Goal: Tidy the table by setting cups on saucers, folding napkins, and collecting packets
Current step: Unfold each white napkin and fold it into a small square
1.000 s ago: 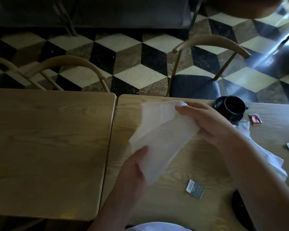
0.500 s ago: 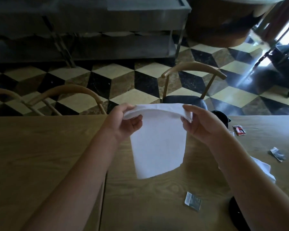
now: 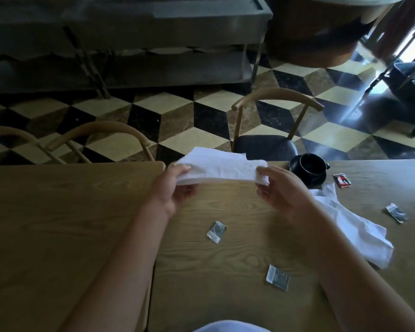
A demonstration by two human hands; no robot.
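I hold a white napkin (image 3: 219, 167) stretched level above the wooden table (image 3: 225, 271), folded into a long band. My left hand (image 3: 175, 190) grips its left end and my right hand (image 3: 280, 190) pinches its right end. A black cup (image 3: 310, 165) stands on a black saucer (image 3: 319, 179) at the far edge, right of my hands. A second white napkin (image 3: 359, 231) lies crumpled under my right forearm. Grey packets lie at the middle (image 3: 216, 231), near front (image 3: 278, 280) and right (image 3: 396, 212); a red packet (image 3: 342, 180) lies beside the saucer.
A second wooden table (image 3: 58, 224) joins on the left. Three wooden chairs stand behind the tables, one with a dark seat (image 3: 266, 146) just past the napkin. Beyond is a chequered floor and a metal shelf unit (image 3: 130, 44).
The napkin hung down from both hands half a second ago; now it is folded up into a narrow horizontal band, and my hands are wider apart. The view has tilted down a little.
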